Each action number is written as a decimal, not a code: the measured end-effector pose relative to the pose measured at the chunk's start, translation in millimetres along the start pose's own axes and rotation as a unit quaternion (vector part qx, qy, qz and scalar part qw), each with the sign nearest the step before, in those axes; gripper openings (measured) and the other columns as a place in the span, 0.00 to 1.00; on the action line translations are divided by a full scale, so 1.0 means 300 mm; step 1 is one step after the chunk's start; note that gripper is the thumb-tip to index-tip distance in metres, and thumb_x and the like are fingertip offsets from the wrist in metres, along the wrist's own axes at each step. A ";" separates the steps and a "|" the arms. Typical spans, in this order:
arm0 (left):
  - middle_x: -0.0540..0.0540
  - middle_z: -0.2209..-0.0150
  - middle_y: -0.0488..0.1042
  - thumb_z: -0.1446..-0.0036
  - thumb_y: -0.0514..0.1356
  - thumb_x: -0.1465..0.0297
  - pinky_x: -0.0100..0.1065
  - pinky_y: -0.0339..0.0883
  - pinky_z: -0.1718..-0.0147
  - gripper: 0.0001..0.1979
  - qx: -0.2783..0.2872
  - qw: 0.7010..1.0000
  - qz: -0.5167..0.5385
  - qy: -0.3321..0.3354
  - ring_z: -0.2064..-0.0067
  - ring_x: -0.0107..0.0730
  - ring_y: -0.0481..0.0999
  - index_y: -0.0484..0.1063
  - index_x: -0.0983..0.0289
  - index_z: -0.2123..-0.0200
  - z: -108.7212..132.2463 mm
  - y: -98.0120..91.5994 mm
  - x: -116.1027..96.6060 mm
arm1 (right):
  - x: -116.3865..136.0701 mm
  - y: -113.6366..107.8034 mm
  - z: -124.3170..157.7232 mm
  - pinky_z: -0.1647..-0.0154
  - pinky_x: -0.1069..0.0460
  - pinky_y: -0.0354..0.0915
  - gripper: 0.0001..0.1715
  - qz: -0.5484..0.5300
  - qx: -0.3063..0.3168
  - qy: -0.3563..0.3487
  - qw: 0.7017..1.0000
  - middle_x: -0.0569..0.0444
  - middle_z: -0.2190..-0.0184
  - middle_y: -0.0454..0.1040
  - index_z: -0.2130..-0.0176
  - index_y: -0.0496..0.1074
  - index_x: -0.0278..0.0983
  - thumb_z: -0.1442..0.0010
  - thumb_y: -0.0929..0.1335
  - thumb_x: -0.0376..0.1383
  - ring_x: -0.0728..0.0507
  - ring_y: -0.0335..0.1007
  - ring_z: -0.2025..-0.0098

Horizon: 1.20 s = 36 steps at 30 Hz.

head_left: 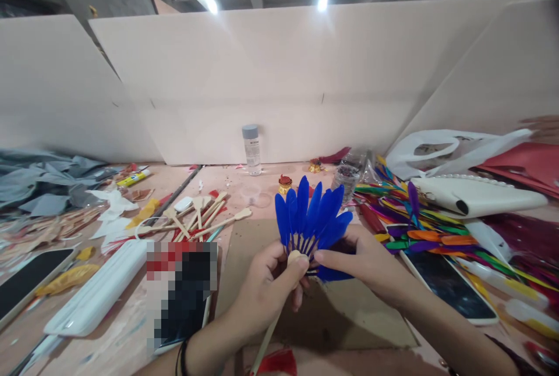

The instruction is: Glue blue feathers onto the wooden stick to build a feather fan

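Note:
My left hand (268, 280) is closed around the rounded top of a pale wooden stick (267, 338), its thumb pressed on the front. Several blue feathers (303, 213) fan out upward from that top, with their dark quills gathered at the base. On the right side of the fan, my right hand (364, 256) pinches at the lower feathers. Another blue feather (332, 273) points sideways under its fingers; part of it is hidden. Beneath both hands lies a brown cardboard sheet (340, 323).
Several wooden sticks (222, 223) with rounded ends are piled at left, beside a phone (187, 300) and a white oblong case (100, 288). Coloured feathers (441, 240) spread at right near another phone (454, 288) and a pale purse (480, 195). A clear bottle (251, 152) stands before the white panel (283, 73).

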<state>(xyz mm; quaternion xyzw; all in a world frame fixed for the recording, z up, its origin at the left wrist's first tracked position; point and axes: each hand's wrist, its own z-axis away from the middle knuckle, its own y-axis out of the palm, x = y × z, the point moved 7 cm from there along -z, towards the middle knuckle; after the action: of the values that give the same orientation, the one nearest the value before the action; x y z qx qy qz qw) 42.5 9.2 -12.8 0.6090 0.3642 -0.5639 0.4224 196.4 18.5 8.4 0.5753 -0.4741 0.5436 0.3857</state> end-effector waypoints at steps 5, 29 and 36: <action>0.48 0.77 0.75 0.43 0.69 0.50 0.25 0.61 0.84 0.22 0.002 1.000 0.012 -0.011 0.83 0.22 0.69 0.73 0.63 0.65 0.000 0.002 -0.001 | 0.035 0.008 0.003 0.58 0.46 0.76 0.11 0.022 -0.006 0.000 1.000 0.51 0.65 0.87 0.65 0.85 0.38 0.45 0.77 0.42 0.39 0.81 0.63; 0.48 0.76 0.76 0.44 0.70 0.50 0.23 0.64 0.83 0.23 0.017 0.998 0.051 -0.029 0.82 0.21 0.70 0.73 0.64 0.65 -0.006 0.002 0.004 | 0.012 0.021 0.011 0.58 0.47 0.75 0.13 -0.051 -0.056 0.014 0.997 0.51 0.63 0.88 0.62 0.85 0.38 0.47 0.78 0.43 0.41 0.82 0.64; 0.47 0.76 0.75 0.44 0.70 0.49 0.22 0.63 0.83 0.23 0.017 0.999 0.041 -0.022 0.82 0.20 0.69 0.73 0.64 0.65 -0.005 0.003 -0.006 | 0.001 0.017 0.012 0.59 0.49 0.72 0.13 -0.047 -0.064 0.020 0.997 0.52 0.64 0.87 0.63 0.85 0.38 0.47 0.78 0.42 0.42 0.80 0.65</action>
<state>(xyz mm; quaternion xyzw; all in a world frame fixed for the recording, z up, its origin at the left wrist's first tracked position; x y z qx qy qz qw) 43.8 10.4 -10.8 0.6177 0.3198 -0.5658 0.4429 192.3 13.6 7.9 0.5604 -0.4724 0.5046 0.4563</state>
